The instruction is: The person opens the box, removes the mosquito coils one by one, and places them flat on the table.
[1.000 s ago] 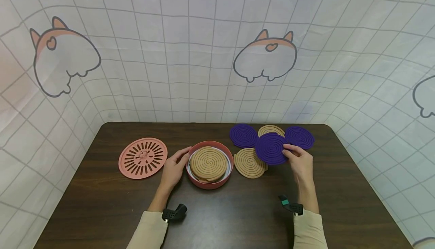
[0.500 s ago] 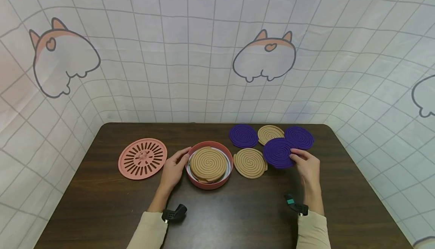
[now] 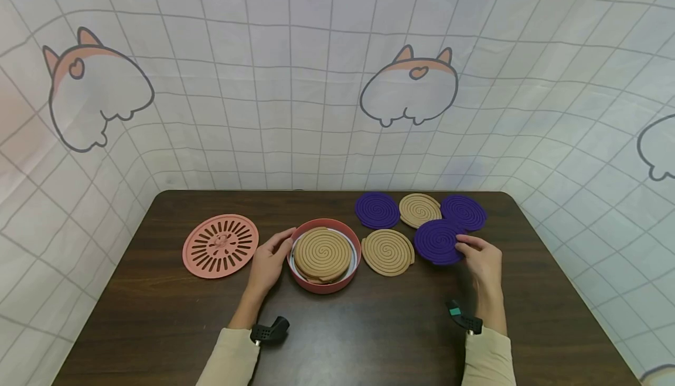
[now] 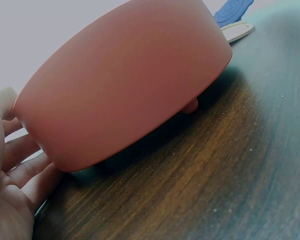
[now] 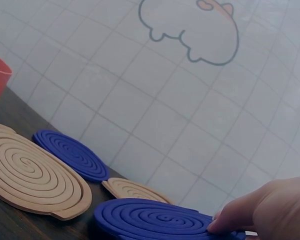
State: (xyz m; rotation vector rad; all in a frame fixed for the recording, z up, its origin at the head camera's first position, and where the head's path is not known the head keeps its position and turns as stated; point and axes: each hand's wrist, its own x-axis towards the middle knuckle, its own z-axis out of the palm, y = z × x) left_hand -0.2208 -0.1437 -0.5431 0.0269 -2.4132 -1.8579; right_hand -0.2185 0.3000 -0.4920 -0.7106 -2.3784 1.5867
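Note:
My right hand (image 3: 484, 260) pinches a purple mosquito coil (image 3: 437, 242) by its right edge, thumb and fingers on it, low over the table; I cannot tell whether it touches the wood. My left hand (image 3: 268, 264) grips the left side of a round red box (image 3: 324, 288), the thumb at the rim and the fingers against the outer wall (image 4: 125, 85). A stack of tan mosquito coils (image 3: 323, 253) sits inside the box on a white lining. Just right of the box lies a tan coil (image 3: 387, 252), shown closer in the right wrist view.
Along the table's back edge lie a purple coil (image 3: 377, 210), a tan coil (image 3: 419, 210) and another purple coil (image 3: 464, 212). A pink slotted lid (image 3: 221, 246) lies left of the box. Behind the dark wooden table (image 3: 348, 339) hangs a white gridded cloth (image 3: 295, 110).
My right hand has moved right and toward me with the purple coil, which has come off the tan coils it overlapped in view. The left hand stays on the box.

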